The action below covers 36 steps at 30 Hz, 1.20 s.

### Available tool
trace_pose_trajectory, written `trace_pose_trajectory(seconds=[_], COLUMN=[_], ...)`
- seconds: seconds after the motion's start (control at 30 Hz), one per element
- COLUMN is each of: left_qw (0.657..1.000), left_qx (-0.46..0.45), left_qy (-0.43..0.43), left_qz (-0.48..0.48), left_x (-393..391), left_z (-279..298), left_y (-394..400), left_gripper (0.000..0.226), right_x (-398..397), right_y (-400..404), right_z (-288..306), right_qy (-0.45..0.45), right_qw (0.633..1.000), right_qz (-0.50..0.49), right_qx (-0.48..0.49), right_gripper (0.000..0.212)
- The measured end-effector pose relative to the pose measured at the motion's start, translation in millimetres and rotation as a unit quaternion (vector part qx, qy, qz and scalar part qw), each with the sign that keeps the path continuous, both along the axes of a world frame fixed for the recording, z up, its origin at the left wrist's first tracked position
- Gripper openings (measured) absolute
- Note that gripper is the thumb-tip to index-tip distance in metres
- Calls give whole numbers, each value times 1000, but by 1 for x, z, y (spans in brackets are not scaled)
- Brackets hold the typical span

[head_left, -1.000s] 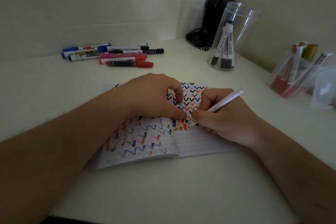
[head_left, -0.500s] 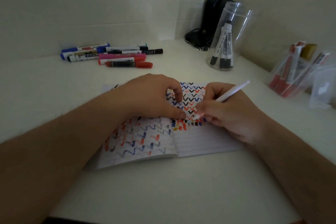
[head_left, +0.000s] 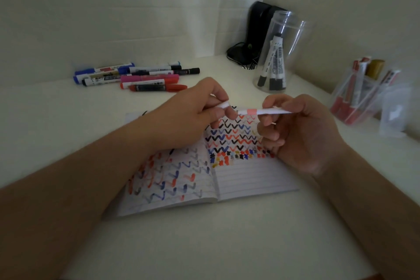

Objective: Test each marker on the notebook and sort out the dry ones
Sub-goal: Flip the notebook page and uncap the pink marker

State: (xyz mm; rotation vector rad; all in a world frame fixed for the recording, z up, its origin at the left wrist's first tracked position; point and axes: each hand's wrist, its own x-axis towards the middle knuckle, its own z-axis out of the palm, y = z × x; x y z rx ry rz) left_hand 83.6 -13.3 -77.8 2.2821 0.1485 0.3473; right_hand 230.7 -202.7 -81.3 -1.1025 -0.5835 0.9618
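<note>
- Right hand (head_left: 304, 134) fingers grip a white marker (head_left: 263, 111), held level above the open notebook (head_left: 250, 177) on the bench.
- Left hand (head_left: 193, 113) fingers pinch its white cap (head_left: 222, 105), just apart from the tip.

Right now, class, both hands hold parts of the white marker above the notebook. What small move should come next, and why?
Probably push the cap onto the marker. The left hand pinches the cap just beside the marker's tip, the right hand grips the barrel level with it, and both are lifted off the notebook, so the test looks finished.
</note>
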Motion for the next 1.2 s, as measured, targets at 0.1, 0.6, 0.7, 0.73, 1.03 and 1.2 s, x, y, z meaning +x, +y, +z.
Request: trace_pose_trajectory(seconds=[0.1,0.6,0.7,0.73,1.03,1.2], left_qw=[1000,998,998,998,999,999], left_qx=[-22,-54,-52,-51,-28,-16], left_qy=[-8,-19,-14,-13,-14,-6], left_qz=[-9,-25,-28,-30,-36,-29], left_x=[-1,0,-1,-1,-1,-2], left_z=[2,1,2,2,2,3], left_y=[-1,-1,-2,-2,-3,-5], left_gripper=[12,20,19,19,21,23], right_x=[1,0,0,-1,-1,-1], right_y=[1,3,2,2,3,3], right_z=[-1,-3,-3,-4,-4,-3], right_qy=[24,33,28,25,12,8], right_qw=[999,997,998,998,998,998], right_qz=[-48,-69,-62,-59,-59,-56], right_qx=[2,19,18,17,10,11], right_gripper=[16,7,7,7,6,7])
